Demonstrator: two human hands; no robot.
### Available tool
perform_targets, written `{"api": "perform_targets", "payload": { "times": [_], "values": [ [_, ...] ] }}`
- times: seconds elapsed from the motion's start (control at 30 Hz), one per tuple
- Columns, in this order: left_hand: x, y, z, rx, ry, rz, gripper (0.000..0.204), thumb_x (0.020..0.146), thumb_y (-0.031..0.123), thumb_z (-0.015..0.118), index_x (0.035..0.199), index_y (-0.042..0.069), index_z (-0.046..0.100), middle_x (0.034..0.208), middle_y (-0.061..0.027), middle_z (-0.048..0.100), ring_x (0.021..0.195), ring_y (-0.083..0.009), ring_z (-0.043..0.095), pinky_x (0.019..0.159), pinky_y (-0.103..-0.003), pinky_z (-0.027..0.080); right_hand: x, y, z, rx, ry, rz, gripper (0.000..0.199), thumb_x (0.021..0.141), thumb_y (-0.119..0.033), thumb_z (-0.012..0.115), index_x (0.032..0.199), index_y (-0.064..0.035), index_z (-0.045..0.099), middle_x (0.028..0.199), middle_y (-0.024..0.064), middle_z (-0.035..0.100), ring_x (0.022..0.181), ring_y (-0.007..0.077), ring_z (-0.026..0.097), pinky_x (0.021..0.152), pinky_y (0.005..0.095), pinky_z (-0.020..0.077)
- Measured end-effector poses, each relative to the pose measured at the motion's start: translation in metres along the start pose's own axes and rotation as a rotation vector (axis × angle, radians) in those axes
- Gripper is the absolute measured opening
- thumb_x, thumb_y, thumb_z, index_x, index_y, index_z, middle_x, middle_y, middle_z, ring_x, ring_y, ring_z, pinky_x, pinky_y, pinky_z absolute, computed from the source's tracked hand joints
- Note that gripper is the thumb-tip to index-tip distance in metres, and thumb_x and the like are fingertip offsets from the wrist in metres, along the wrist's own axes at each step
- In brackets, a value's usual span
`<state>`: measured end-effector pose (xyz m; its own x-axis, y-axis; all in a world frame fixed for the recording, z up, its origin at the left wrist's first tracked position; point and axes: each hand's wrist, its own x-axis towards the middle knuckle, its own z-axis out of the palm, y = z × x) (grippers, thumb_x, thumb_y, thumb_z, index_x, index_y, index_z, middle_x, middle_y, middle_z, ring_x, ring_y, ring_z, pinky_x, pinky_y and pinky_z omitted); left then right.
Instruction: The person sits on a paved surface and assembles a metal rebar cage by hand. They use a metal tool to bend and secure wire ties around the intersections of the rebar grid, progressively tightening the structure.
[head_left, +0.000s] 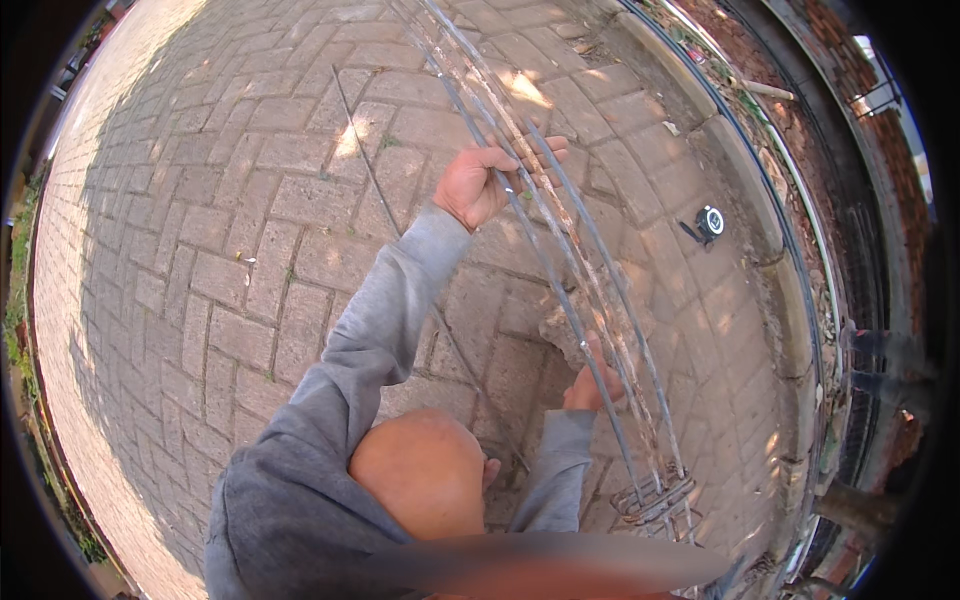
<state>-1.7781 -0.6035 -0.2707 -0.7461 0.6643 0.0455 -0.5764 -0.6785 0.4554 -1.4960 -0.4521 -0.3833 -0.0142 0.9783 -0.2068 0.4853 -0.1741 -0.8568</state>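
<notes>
Several long steel reinforcing bars (575,240), grey and partly rusty, run from the top middle toward the lower right. My left hand (482,182) is closed around them in the upper middle, its thumb over the left bar and its fingers passing beneath to the far side. Lower down, my right hand (592,387) grips the left bar, some of its fingers hidden behind the steel. Bent steel stirrups (655,502) cluster around the bars at their near end. Beside my right hand, a rough stone chunk (566,328) lies partly under the bars.
A thin dark rod (364,157) lies across the brick paving (235,325), passing under my left forearm. To the right sits a round black tape measure (708,223) with a white ring. A kerb (745,185), with pipes or cables beyond it, borders the right side.
</notes>
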Motion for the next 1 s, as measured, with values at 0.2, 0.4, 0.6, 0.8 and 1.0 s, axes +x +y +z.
{"api": "perform_targets", "payload": {
  "times": [0.2,0.4,0.6,0.8,1.0],
  "values": [
    [-0.001,0.000,0.005,0.003,0.004,0.009,0.072,0.081,-0.008,0.041,0.153,-0.009,0.032,0.153,-0.0415,0.038,0.143,-0.0514,0.044,0.120,-0.061,0.042,-0.023,-0.039,0.017,-0.651,0.121,-0.695,0.048,0.071,-0.018,0.091,0.105,0.0042,0.065,0.118,0.0240,0.064,0.113,0.0395,0.056,0.100,0.0562,0.0424],
    [-0.001,0.005,0.008,0.040,-0.030,0.052,0.070,0.084,-0.006,0.041,0.153,-0.010,0.029,0.154,-0.0421,0.036,0.146,-0.0530,0.039,0.122,-0.065,0.037,-0.039,-0.039,0.007,-0.319,0.116,-1.124,0.067,0.069,-0.023,0.093,0.123,0.0040,0.064,0.134,0.0244,0.056,0.123,0.0434,0.053,0.104,0.0570,0.0419],
    [-0.002,0.004,0.012,0.142,-0.061,0.046,0.073,0.084,-0.008,0.039,0.155,-0.011,0.022,0.154,-0.0431,0.033,0.148,-0.0544,0.033,0.123,-0.068,0.034,-0.010,-0.029,-0.006,-0.018,-0.109,-0.967,0.094,0.066,-0.039,0.096,0.135,0.0057,0.051,0.133,0.0272,0.052,0.120,0.0461,0.054,0.099,0.0591,0.0449],
    [0.004,-0.002,0.013,0.200,-0.012,0.067,0.077,0.082,-0.008,0.039,0.155,-0.014,0.016,0.155,-0.0432,0.031,0.149,-0.0544,0.031,0.123,-0.069,0.033,-0.036,-0.041,0.006,-0.328,-0.161,-0.710,0.104,0.063,-0.040,0.098,0.138,0.0078,0.044,0.124,0.0258,0.056,0.121,0.0434,0.052,0.100,0.0546,0.0463],
    [0.015,-0.010,-0.015,0.101,-0.058,0.008,0.076,0.082,-0.009,0.039,0.155,-0.011,0.019,0.155,-0.0432,0.032,0.148,-0.0540,0.033,0.122,-0.068,0.036,-0.114,-0.046,0.041,-0.175,0.048,-0.478,0.101,0.062,-0.041,0.099,0.132,0.0091,0.046,0.124,0.0257,0.051,0.123,0.0434,0.048,0.101,0.0558,0.0425]
  ]
}}
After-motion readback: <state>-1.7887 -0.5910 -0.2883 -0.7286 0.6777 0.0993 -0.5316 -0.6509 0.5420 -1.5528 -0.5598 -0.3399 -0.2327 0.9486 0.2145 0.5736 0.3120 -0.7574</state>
